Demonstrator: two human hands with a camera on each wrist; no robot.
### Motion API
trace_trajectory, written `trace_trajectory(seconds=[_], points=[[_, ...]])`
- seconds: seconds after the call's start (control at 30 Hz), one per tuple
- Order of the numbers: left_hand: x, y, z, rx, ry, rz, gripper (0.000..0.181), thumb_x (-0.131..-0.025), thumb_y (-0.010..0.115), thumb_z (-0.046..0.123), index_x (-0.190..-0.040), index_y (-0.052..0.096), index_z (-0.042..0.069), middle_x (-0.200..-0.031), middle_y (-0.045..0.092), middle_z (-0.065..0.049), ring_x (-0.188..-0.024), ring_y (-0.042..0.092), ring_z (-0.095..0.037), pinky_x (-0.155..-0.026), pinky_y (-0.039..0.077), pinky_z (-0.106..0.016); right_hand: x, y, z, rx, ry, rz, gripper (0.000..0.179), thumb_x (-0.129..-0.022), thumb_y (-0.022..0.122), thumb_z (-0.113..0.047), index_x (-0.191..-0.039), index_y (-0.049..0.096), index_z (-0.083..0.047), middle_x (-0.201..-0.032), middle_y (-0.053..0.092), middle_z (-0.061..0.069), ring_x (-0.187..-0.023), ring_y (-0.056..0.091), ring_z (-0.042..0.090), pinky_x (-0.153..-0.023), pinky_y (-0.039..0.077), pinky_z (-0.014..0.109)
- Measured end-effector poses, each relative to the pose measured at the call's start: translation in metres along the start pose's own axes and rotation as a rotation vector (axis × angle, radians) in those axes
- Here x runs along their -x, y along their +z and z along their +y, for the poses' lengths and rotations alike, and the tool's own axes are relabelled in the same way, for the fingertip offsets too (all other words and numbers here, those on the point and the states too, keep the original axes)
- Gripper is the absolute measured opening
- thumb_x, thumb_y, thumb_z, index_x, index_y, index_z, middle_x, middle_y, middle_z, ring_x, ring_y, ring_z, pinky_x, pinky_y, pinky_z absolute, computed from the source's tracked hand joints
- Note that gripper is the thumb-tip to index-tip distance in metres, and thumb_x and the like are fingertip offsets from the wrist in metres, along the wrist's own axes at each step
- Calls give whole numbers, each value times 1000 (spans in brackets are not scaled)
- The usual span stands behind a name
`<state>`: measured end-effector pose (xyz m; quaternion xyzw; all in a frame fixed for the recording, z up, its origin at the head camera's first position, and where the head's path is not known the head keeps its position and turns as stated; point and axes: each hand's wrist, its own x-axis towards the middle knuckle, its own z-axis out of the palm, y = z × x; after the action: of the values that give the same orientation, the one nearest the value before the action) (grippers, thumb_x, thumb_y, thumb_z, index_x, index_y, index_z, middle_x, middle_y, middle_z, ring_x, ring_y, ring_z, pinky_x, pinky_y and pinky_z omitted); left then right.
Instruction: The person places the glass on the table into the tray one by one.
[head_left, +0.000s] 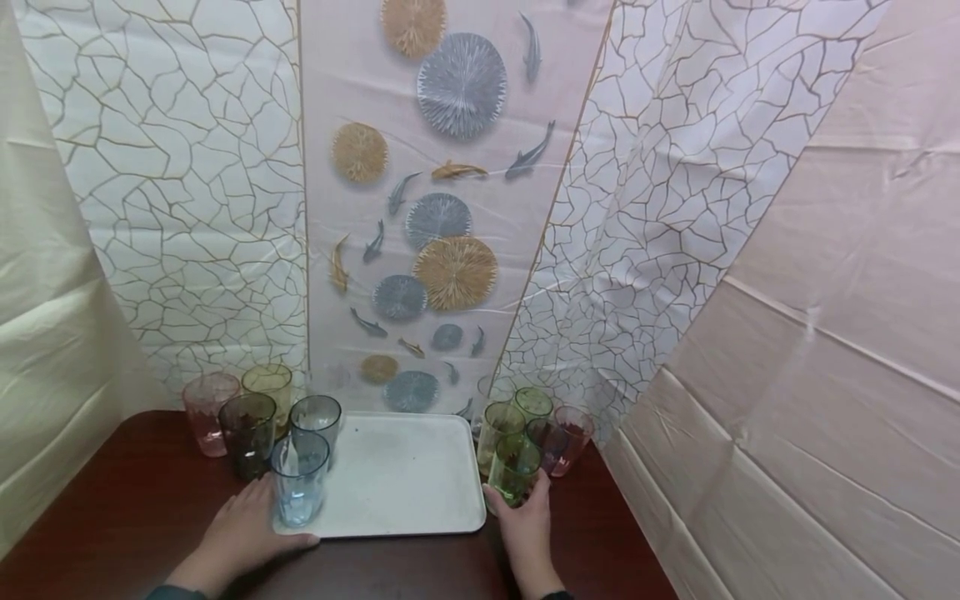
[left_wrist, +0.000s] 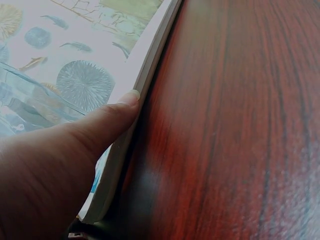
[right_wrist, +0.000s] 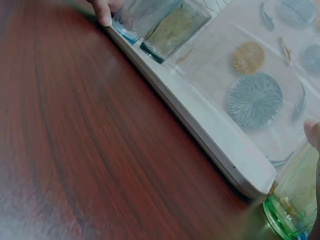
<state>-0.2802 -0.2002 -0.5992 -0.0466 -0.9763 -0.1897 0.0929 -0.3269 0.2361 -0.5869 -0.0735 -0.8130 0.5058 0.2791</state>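
My left hand (head_left: 238, 527) lies at the near left corner of the white tray (head_left: 405, 475). Its thumb (left_wrist: 107, 120) rests along the tray's front rim, while the other fingers extend along the left side, partly hidden. Beside this hand a light blue glass (head_left: 300, 483) stands upright on the tray, and a dark grey-blue glass (head_left: 318, 421) stands behind it. Just off the tray's right end, my right hand (head_left: 525, 529) grips a green glass (head_left: 513, 471) between thumb and fingers. In the right wrist view the green glass (right_wrist: 285, 215) shows at the lower right corner.
Left of the tray stand a pink glass (head_left: 210, 417), a dark smoky glass (head_left: 247, 437) and a yellowish glass (head_left: 268, 383). Several more glasses cluster behind my right hand, including a pink one (head_left: 576, 442) and a green one (head_left: 534, 402). Patterned cloth (head_left: 442, 167) hangs behind the dark wooden table (head_left: 390, 571).
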Motion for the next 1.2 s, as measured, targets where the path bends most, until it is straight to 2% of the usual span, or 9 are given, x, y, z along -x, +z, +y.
trace_trajectory(seconds=[0.3, 0.47, 0.7, 0.83, 0.97, 1.1, 1.2], points=[[-1, 4, -3, 20, 8, 34, 149, -60, 63, 97, -146, 38, -22, -146, 42, -45, -132, 40, -59, -103, 37, -75, -8, 10, 2, -16, 42, 14, 87, -76, 94, -26, -145, 45, -7, -140, 57, 18, -129, 54, 32, -107, 46, 53], [-2, 2, -1, 13, 12, 24, 150, -61, 63, 96, -147, 37, -24, -148, 40, -45, -134, 38, -60, -105, 35, -75, -7, 7, 1, -36, 16, 18, 87, -76, 94, -24, -146, 45, -8, -139, 58, 16, -128, 55, 30, -107, 47, 52], [-1, 1, 0, 17, 11, 23, 149, -60, 65, 95, -147, 37, -23, -148, 41, -45, -134, 39, -59, -104, 36, -74, -5, 3, -15, -120, -51, -9, 89, -77, 94, -26, -149, 44, -12, -140, 57, 11, -129, 54, 25, -108, 47, 49], [0, 3, -1, 27, -1, 11, 149, -59, 66, 95, -148, 36, -21, -148, 41, -44, -134, 39, -59, -103, 36, -76, -2, 15, -30, -147, -63, -71, 82, -78, 93, -23, -144, 47, -9, -133, 63, 14, -121, 60, 27, -101, 53, 48], [0, 5, -2, 37, -6, 4, 149, -59, 67, 95, -151, 35, -18, -150, 41, -42, -134, 38, -59, -103, 35, -77, -3, 38, -48, -164, -74, -177, 81, -77, 92, -22, -142, 47, -6, -131, 65, 20, -121, 61, 34, -102, 53, 52], [-1, 5, -1, 35, -3, 2, 148, -60, 67, 94, -151, 34, -18, -151, 39, -42, -135, 37, -60, -104, 34, -77, -9, 71, -67, -132, -26, -306, 98, -78, 91, -30, -154, 35, -2, -144, 55, 25, -130, 54, 39, -105, 50, 55], [-2, 4, 1, 37, -7, -1, 148, -60, 68, 94, -151, 35, -19, -150, 40, -43, -134, 37, -60, -104, 34, -77, -17, 98, -82, -75, -3, -404, 108, -79, 89, -40, -160, 27, -4, -150, 49, 24, -135, 50, 38, -104, 51, 53]])
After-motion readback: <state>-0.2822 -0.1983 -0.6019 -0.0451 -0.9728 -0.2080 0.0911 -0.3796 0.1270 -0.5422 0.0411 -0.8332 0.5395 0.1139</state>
